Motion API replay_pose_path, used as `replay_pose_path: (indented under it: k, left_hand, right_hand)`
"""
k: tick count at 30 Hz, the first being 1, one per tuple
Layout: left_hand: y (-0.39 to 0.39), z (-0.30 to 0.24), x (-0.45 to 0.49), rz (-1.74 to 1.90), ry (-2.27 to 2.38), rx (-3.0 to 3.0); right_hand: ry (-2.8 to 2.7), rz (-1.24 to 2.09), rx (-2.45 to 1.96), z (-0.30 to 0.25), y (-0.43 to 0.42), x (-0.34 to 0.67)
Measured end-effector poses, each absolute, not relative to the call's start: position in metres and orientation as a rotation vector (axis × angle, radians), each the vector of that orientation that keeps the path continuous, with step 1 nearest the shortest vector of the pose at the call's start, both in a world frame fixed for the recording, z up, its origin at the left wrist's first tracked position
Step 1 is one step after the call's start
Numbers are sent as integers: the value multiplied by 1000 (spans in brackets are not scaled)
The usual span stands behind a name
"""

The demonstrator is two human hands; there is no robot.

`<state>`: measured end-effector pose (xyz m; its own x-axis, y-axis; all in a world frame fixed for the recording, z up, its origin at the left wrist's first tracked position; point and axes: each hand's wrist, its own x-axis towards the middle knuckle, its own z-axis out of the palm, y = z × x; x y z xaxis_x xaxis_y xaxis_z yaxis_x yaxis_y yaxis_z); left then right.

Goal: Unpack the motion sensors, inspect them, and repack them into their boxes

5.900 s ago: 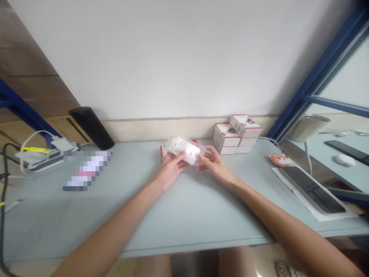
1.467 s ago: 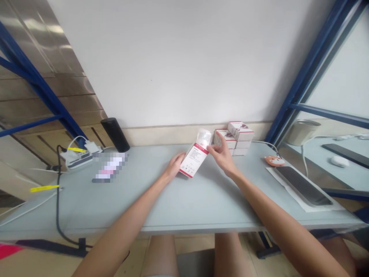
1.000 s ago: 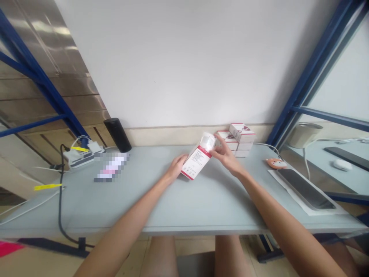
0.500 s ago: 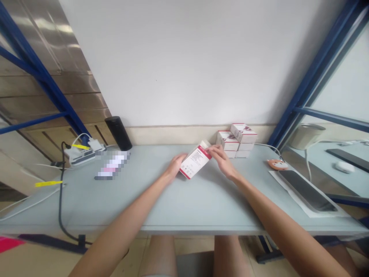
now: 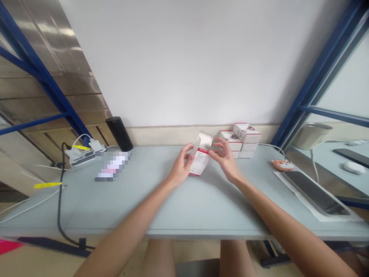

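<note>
A small white carton [image 5: 198,163] with red bands and printed text stands nearly upright above the table's middle, its top flaps raised. My left hand [image 5: 180,166] grips its left side, with the thumb by the front edge and fingers partly behind. At the upper right edge, my right hand [image 5: 226,159] pinches the carton, its thumb on the printed front and its other fingers curled near the raised flap. The inside of the carton cannot be made out.
Several similar cartons [image 5: 242,140] are stacked against the wall at right. A black cylinder [image 5: 119,134], power strip [image 5: 83,156] and blurred-out phone-like object [image 5: 113,166] stand left. An orange item [image 5: 282,165] and dark tablet-like slab [image 5: 315,192] lie right, on the grey-blue table [image 5: 190,211].
The carton has turned from tilted to nearly upright, and its top flaps now stand raised. Both hands have shifted their hold around it, and the view has moved slightly.
</note>
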<state>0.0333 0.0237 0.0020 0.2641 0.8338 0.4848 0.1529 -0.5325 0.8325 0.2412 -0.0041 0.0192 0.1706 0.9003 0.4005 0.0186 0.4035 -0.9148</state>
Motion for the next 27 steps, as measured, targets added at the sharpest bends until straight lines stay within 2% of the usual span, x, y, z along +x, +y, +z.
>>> replay_pose_path:
  k: [8,14,22,27]
  left_hand:
    - [22,8,31,1401,794,2264]
    - [19,9,31,1374,724,2302]
    - [19,-10,40,1421,742,2101]
    - [18,-5,36,1370,748,2193]
  right_hand:
    - [-1534,548,-924,28,-19,235]
    - [-1517,179,-848,32,-25,235]
    - [-1559,105,-894,37,-22,238]
    - [-1662,153,-893,43,-25,241]
